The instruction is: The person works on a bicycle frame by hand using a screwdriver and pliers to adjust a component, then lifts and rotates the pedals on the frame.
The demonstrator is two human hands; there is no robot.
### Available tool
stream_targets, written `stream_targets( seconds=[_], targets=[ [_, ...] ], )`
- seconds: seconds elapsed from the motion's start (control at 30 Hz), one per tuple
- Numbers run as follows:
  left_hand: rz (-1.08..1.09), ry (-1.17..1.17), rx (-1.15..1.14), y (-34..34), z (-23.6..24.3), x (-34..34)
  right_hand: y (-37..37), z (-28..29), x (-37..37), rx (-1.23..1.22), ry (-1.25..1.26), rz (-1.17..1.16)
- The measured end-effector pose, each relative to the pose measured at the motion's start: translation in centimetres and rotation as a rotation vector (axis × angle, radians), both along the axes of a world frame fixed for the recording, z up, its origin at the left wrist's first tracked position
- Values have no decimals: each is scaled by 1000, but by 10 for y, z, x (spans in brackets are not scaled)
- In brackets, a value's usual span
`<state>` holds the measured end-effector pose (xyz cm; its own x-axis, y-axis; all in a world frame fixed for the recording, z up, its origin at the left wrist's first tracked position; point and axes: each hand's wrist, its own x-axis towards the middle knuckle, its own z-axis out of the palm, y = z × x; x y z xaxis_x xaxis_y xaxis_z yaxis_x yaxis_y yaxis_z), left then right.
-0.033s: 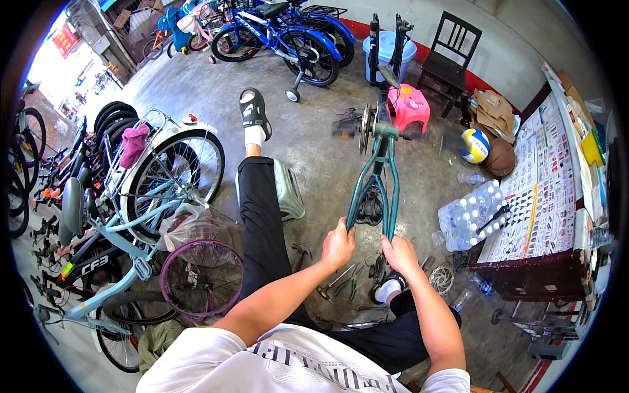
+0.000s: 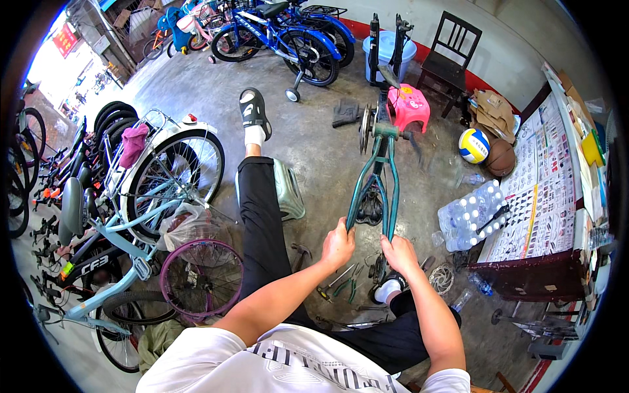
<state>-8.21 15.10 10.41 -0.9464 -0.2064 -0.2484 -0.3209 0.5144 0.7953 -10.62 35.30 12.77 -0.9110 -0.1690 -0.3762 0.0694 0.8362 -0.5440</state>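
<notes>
A teal bicycle frame (image 2: 357, 190) stretches away from me, with its two rear stays toward my body. My left hand (image 2: 339, 245) is closed round the end of the left stay, and my right hand (image 2: 400, 254) grips the end of the right one. At the frame's bottom bracket sits a chainring (image 2: 364, 130), with a black pedal (image 2: 346, 112) on its left. The right crank is smeared by motion. A black saddle (image 2: 369, 215) shows below, between the stays. On the floor near my hands lie pliers (image 2: 352, 288), a hammer (image 2: 301, 251) and a brake disc (image 2: 441, 279).
Leaning bicycles (image 2: 141, 242) and a purple-rimmed wheel (image 2: 202, 278) crowd the left. A pink stool (image 2: 407, 108) stands beyond the frame, a pale green stool (image 2: 288, 190) by my left leg. Bottled water (image 2: 472, 216), a volleyball (image 2: 474, 145) and a basketball (image 2: 501, 158) are at right.
The cranks have turned: the left pedal, blurred before, now shows sharper and slightly farther away, while the right crank is more smeared. Both hands keep their places on the stays.
</notes>
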Motion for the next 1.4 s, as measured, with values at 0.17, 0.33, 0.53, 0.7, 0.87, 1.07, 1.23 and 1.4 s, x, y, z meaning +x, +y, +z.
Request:
stream_targets(
  seconds=[0.17,0.33,0.53,0.7,0.87,1.07,1.23,1.4],
  targets=[
    [5,-5,18,1,2,0,1,-2,1,0,32,-3],
    [-7,-2,0,1,-4,-1,3,-8,0,-1,26,-4],
    [-1,-5,1,0,-5,0,0,-4,0,16,18,-9],
    [4,17,1,0,-5,0,-1,-7,5,19,50,-58],
    [17,25,0,1,-5,1,-8,-7,9,46,102,-109],
    [-8,30,-7,2,-7,0,-14,-41,1,-203,133,-347],
    [1,25,-29,0,-5,2,-32,-42,0,-426,74,-549],
    [17,71,38,-3,-3,0,-31,-38,1,-318,232,-473]
  ],
)
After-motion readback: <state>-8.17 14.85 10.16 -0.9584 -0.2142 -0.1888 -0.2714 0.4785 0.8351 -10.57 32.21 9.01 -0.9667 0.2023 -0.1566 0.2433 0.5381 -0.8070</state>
